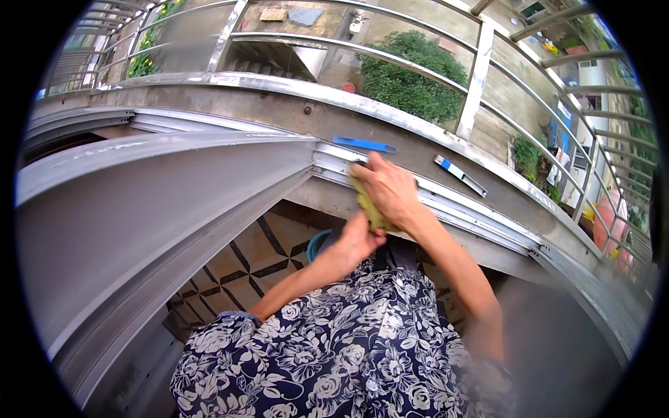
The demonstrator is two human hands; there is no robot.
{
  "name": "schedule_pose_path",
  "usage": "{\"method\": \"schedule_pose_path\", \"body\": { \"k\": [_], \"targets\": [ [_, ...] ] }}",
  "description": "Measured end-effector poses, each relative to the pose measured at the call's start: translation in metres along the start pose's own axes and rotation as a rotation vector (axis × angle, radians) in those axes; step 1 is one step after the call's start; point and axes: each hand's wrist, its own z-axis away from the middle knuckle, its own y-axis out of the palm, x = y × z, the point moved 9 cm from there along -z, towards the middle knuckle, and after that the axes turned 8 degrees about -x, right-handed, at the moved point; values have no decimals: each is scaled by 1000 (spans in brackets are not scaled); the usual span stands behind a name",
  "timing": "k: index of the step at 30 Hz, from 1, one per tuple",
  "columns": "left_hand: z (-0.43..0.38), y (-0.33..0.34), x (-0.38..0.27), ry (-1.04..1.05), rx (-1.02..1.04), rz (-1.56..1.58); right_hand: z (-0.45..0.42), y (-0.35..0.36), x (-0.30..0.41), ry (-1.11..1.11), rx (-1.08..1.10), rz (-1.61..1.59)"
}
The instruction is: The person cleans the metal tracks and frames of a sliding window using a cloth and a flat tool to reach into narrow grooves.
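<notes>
My right hand (391,189) grips a yellow-green cloth (368,205) over the white sliding-window track (449,209). Something dark shows by its fingertips, too blurred to name. Lower down, my left hand (359,237) has its fingers closed at the bottom end of the same cloth. On the outer ledge just beyond the track lies a flat blue plastic tool (365,144) with a slot at one end. Farther right on that ledge rests a blue and white slim tool (460,175) with bristles or prongs at one end.
A metal-framed window sash (172,172) stands to the left. Metal railing (475,78) runs along the ledge (407,157), above a yard with a green bush (415,76). Below the sill, a blue-green basin (315,246) sits partly hidden over the patterned tile floor (251,256).
</notes>
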Motion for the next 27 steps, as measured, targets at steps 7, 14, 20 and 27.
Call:
{"method": "schedule_pose_path", "body": {
  "k": [7,14,20,27],
  "targets": [
    [-10,-28,-7,-13,-29,153,-15,43,24,-114,169,62],
    [-11,26,61,-211,42,73,35,12,-45,-93,329,263],
    [-8,36,12,12,126,226,-20,-20,-12,-74,16,-54],
    [-5,36,-19,-8,314,484,-59,22,5,-106,-3,125]
  ]
}}
